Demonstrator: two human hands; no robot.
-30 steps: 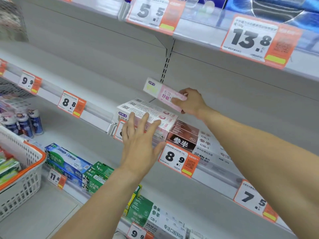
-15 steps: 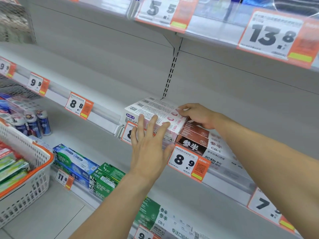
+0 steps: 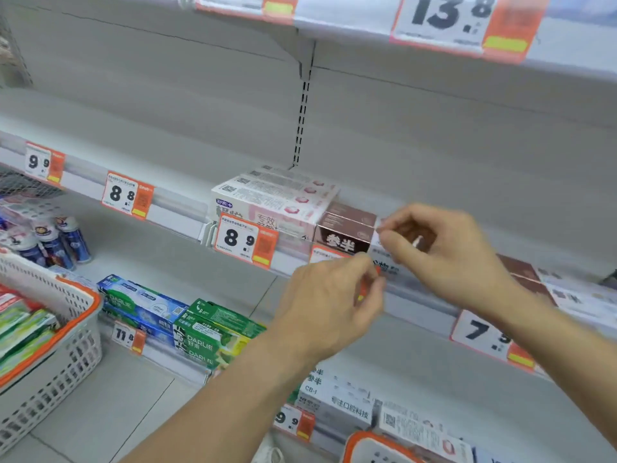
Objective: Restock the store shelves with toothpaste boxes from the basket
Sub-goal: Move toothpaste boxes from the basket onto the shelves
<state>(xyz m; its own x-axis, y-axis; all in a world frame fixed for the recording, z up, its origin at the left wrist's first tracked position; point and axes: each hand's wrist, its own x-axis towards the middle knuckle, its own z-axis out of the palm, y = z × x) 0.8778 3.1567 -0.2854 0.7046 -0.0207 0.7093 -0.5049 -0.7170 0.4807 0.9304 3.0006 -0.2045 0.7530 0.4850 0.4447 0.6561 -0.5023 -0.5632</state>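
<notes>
Both hands are empty, fingers loosely curled: left hand point(image 3: 337, 295), right hand point(image 3: 444, 252). Pink toothpaste boxes point(image 3: 270, 202) sit stacked mid-frame on the shelf point(image 3: 173, 208); light, stiff cartons, probably best gripped across their long sides.

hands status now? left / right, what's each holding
Left hand: fingers curled in front of the shelf-edge price tag; whether it pinches the tag cannot be told.
Right hand: fingers loosely curled, nothing visibly held, motion-blurred.
</notes>
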